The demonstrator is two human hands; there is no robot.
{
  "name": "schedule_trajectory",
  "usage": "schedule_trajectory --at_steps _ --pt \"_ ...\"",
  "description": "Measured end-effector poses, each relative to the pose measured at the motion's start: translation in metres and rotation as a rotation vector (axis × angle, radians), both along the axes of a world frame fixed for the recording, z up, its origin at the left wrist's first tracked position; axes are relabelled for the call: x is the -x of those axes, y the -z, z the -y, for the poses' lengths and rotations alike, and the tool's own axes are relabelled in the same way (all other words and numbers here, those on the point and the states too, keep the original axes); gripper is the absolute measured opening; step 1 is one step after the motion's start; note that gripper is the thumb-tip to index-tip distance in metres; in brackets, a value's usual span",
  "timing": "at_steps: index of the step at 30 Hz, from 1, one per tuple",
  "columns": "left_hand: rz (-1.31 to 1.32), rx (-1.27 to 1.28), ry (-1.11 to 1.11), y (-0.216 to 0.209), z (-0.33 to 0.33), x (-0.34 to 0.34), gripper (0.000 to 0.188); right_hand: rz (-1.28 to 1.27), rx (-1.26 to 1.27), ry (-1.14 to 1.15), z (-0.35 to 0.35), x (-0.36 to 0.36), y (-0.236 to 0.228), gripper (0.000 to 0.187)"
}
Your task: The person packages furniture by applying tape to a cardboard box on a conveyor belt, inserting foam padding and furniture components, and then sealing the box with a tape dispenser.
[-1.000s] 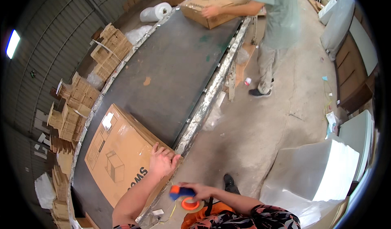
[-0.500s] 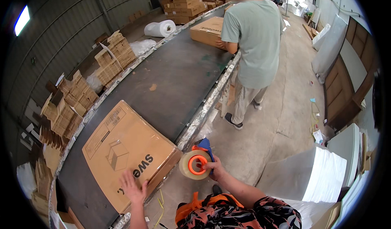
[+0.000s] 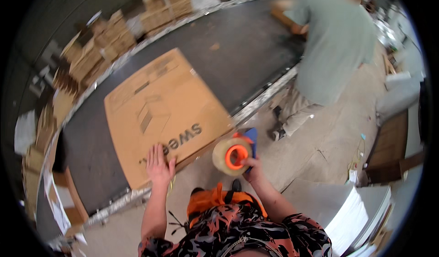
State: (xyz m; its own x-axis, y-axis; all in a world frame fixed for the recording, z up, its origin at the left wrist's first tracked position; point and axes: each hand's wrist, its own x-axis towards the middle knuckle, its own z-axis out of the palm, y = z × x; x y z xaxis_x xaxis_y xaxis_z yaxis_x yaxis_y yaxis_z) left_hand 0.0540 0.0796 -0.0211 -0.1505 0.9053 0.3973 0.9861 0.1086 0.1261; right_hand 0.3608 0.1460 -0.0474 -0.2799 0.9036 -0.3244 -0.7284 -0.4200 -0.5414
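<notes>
A large flat cardboard box (image 3: 155,106) lies on the dark conveyor belt (image 3: 224,69) in front of me, slightly turned, with dark print on its top. My left hand (image 3: 159,165) rests flat near the box's near edge, fingers stretched out. In my right hand (image 3: 254,169) is a tape dispenser (image 3: 237,156), with a wide roll of clear tape on an orange hub and a blue part behind. It is held just off the box's near right corner. My fingers are partly hidden behind the roll.
Beyond the belt on the far left stand stacks of folded cardboard (image 3: 98,47). A co-worker (image 3: 336,42) in a grey-green shirt stands on the right by the belt, at another box (image 3: 281,12). Wrapped white panels (image 3: 334,216) stand at the lower right. An open carton (image 3: 68,197) is at lower left.
My view has swung left and down, so the box appears higher in it. The co-worker leans further over the belt. My left hand stays on the box and my right keeps the dispenser.
</notes>
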Motion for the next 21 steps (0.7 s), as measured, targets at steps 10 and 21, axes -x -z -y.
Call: schedule_trajectory --at_steps 10,21 --pt "0.039 -0.142 0.041 -0.021 0.016 0.008 0.067 0.089 -0.072 0.138 -0.037 0.039 -0.015 0.053" --pt "-0.296 -0.044 -0.139 0.023 0.080 0.054 0.088 0.279 -0.032 0.248 -0.071 0.075 -0.029 0.076"
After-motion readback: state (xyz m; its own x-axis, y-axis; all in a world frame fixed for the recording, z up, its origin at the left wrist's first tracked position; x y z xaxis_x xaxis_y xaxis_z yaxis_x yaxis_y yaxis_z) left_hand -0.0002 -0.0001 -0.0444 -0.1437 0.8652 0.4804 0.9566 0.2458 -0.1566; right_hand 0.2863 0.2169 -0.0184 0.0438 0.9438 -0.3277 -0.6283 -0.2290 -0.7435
